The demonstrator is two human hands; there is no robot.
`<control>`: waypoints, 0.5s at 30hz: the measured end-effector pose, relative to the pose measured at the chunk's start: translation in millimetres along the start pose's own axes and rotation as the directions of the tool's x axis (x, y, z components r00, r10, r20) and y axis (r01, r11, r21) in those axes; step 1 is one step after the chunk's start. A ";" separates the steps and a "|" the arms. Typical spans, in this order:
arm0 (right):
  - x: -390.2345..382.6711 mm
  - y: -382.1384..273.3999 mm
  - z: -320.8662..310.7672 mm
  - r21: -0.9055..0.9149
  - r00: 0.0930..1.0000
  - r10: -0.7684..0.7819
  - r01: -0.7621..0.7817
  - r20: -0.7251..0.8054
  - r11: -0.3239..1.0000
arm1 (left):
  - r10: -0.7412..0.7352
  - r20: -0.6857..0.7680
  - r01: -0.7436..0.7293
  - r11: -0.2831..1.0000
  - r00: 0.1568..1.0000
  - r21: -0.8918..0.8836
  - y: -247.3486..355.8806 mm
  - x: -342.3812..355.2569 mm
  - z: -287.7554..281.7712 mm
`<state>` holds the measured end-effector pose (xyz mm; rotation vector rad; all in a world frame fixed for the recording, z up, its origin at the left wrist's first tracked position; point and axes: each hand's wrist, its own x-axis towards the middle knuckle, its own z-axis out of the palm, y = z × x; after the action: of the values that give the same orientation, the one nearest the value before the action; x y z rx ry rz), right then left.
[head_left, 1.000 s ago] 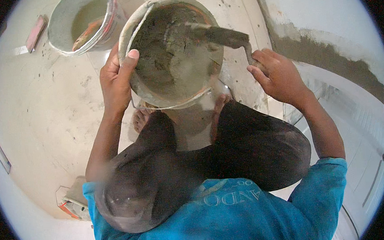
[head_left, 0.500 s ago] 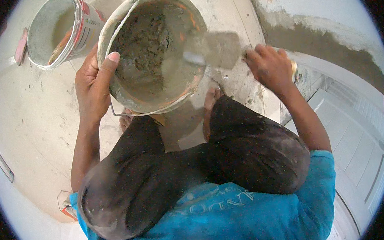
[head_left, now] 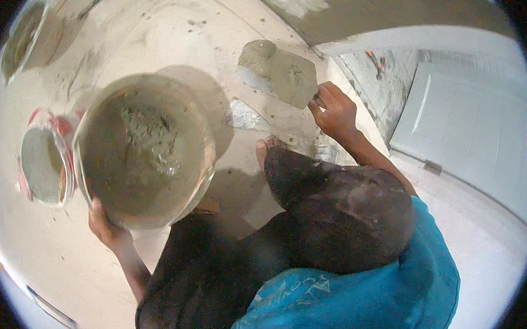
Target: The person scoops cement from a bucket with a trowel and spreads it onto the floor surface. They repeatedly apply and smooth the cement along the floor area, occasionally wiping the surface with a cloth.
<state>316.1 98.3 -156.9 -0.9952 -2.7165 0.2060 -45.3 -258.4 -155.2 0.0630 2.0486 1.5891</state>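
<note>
At the lower left rim of a bucket (head_left: pixel 145 156) of wet grey mortar, my left hand (head_left: pixel 107 225) grips the side, partly hidden behind it. My right hand (head_left: pixel 332 109) is closed on a trowel (head_left: pixel 288 78), whose blade carries grey mortar and is held out to the right of the bucket, clear of it. Below the trowel a silvery, speckled flat piece (head_left: pixel 245 114) lies on the pale floor (head_left: pixel 189 30), beside my bare foot (head_left: pixel 263 152).
A white bucket (head_left: pixel 43 166) with red markings stands at left, another container (head_left: pixel 24 43) at upper left. At upper right is a wall with a grey band (head_left: pixel 386 6) along its bottom; a white panelled door (head_left: pixel 461 140) is at right, near a small orange-tipped tool (head_left: pixel 373 58).
The trowel has come out of the bucket with mortar on it and moved right. The bucket has dropped lower left with my left hand. The view has turned toward the wall.
</note>
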 end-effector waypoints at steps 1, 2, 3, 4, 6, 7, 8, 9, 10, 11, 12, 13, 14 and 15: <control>-8.9 9.9 7.7 -0.040 0.995 0.082 -0.080 0.049 0.996 | 0.034 -0.049 -0.031 0.998 0.998 0.062 -9.1 -0.6 -6.2; -16.5 19.7 16.3 -0.068 0.986 0.144 -0.139 0.083 0.988 | 0.052 -0.122 -0.037 0.992 0.991 0.119 -18.5 -0.8 -12.1; -21.1 26.4 23.8 -0.095 0.972 0.212 -0.203 0.099 0.975 | 0.030 -0.109 -0.008 0.980 0.994 0.197 -22.7 1.1 -21.5; -24.6 33.9 32.0 -0.075 0.968 0.236 -0.230 0.085 0.970 | 0.006 -0.141 0.031 0.966 0.990 0.255 -30.0 1.7 -26.9; -26.3 41.5 44.1 -0.033 0.961 0.275 -0.274 0.022 0.961 | -0.002 -0.152 0.037 0.973 0.988 0.226 -40.4 -0.6 -32.2; -24.9 43.2 47.5 -0.034 0.956 0.293 -0.292 0.024 0.956 | 0.006 -0.140 0.014 0.990 0.990 0.143 -37.0 -2.2 -34.0; -23.9 45.2 50.3 -0.035 0.951 0.307 -0.306 0.029 0.951 | 0.006 -0.107 0.027 0.951 0.994 0.309 -26.3 -4.3 -34.9; -22.3 45.8 51.2 -0.034 0.947 0.319 -0.318 0.036 0.947 | 0.008 -0.031 0.005 0.911 0.999 0.413 -9.9 -9.2 -34.9; -21.5 47.0 51.7 -0.034 0.950 0.313 -0.313 0.016 0.949 | -0.052 -0.025 0.058 0.852 0.998 0.521 10.2 -13.2 -29.3; -21.3 48.2 51.1 -0.039 0.952 0.304 -0.305 -0.010 0.952 | -0.214 0.074 0.079 0.629 0.974 0.774 46.0 -11.2 -29.3; -22.0 50.3 50.6 -0.043 0.955 0.293 -0.295 -0.051 0.954 | -0.421 -0.045 0.174 0.274 0.906 0.946 89.3 -6.5 -26.3; -24.2 52.5 49.6 -0.060 0.955 0.289 -0.293 -0.074 0.954 | -0.270 0.065 0.060 0.431 0.961 0.901 120.3 -4.7 -12.5; -27.7 55.5 49.2 -0.077 0.956 0.275 -0.283 -0.107 0.956 | -0.144 0.003 0.071 0.503 0.990 0.861 149.1 -4.7 3.8; -33.1 58.4 48.2 -0.085 0.959 0.251 -0.264 -0.135 0.961 | 0.013 0.248 -0.226 0.462 0.969 0.858 176.4 -5.4 23.3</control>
<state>363.5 118.7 -221.5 -1.3456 -2.5024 0.0481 -80.6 -186.3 3.7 0.7432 2.4952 0.3429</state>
